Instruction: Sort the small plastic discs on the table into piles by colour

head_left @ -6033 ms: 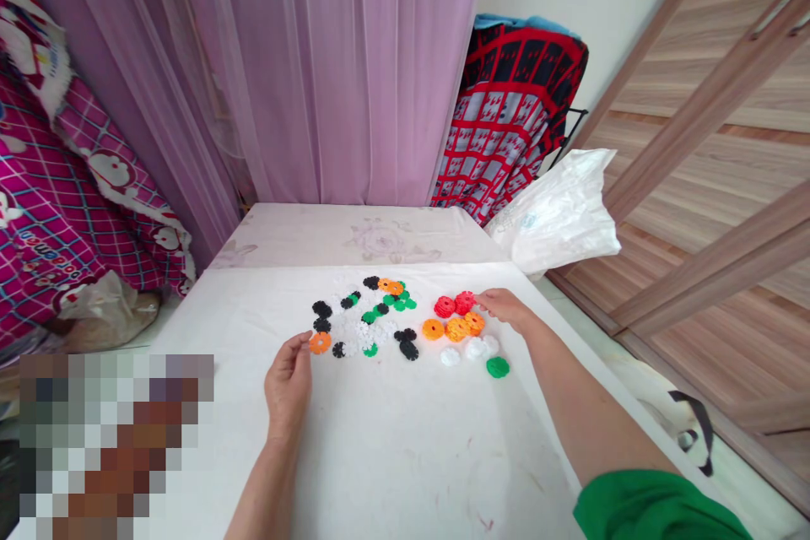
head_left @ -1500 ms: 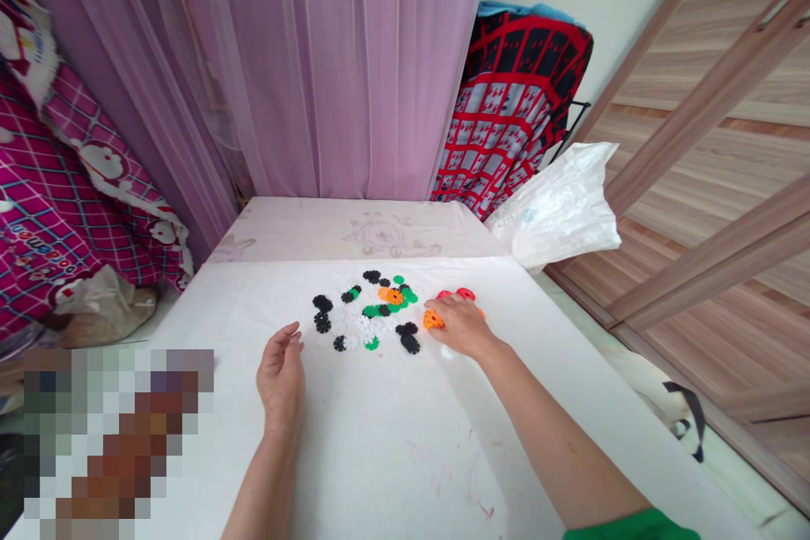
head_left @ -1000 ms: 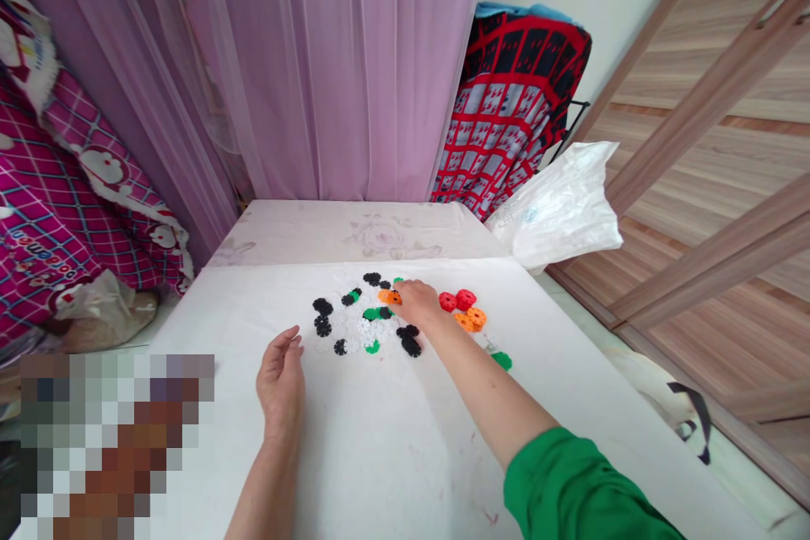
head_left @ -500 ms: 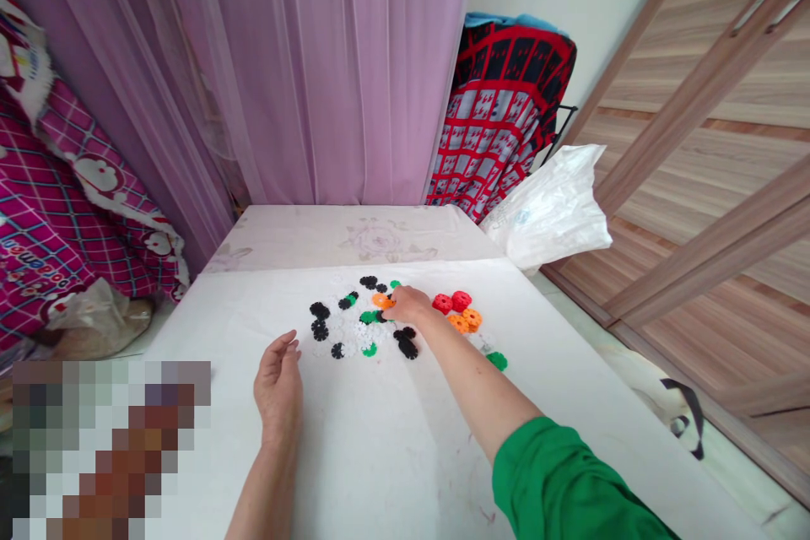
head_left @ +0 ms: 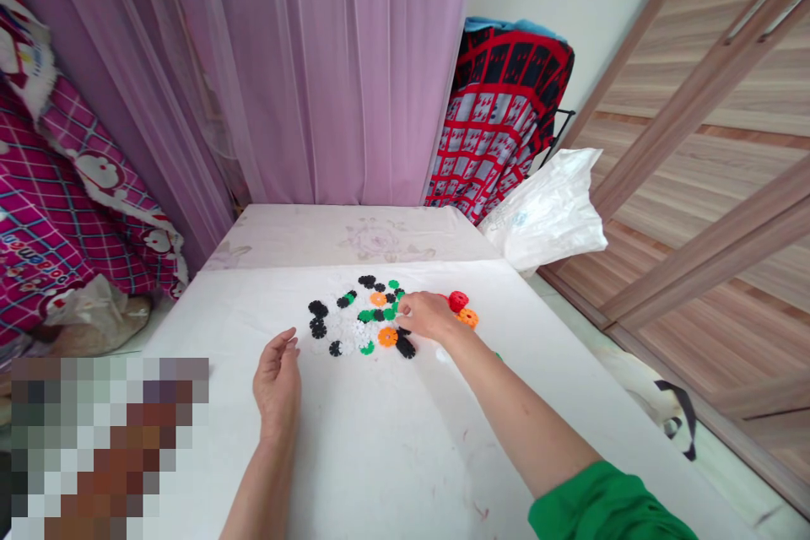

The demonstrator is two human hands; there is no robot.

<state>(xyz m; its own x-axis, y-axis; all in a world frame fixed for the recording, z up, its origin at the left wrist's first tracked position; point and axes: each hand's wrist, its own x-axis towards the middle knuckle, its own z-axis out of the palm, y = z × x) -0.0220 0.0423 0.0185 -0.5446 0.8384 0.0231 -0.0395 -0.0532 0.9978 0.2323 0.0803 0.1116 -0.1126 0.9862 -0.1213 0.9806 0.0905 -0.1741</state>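
A pile of small, flat, notched plastic discs lies on the white tabletop. It holds white discs (head_left: 345, 326), black discs (head_left: 317, 327), green discs (head_left: 367, 315) and two orange discs (head_left: 387, 337). At the pile's right edge is my right hand (head_left: 427, 314), its fingers pinched together low over the discs. Whatever is between those fingertips is too small to make out. My left hand (head_left: 277, 375) rests on the table left of the pile, apart from it, its fingers loosely curved and holding nothing. Red discs (head_left: 458, 300) and an orange disc (head_left: 468, 318) show beyond my right hand, partly hidden.
A white plastic bag (head_left: 548, 207) stands at the table's far right corner. Purple curtains (head_left: 354, 67) hang behind the table. Wooden cabinet doors (head_left: 715, 186) are on the right, and a pink checked cloth (head_left: 82, 177) hangs on the left.
My right hand has shifted to the right and slightly closer. An orange disc now shows at the pile's front, beside the black discs. My left hand stays in place.
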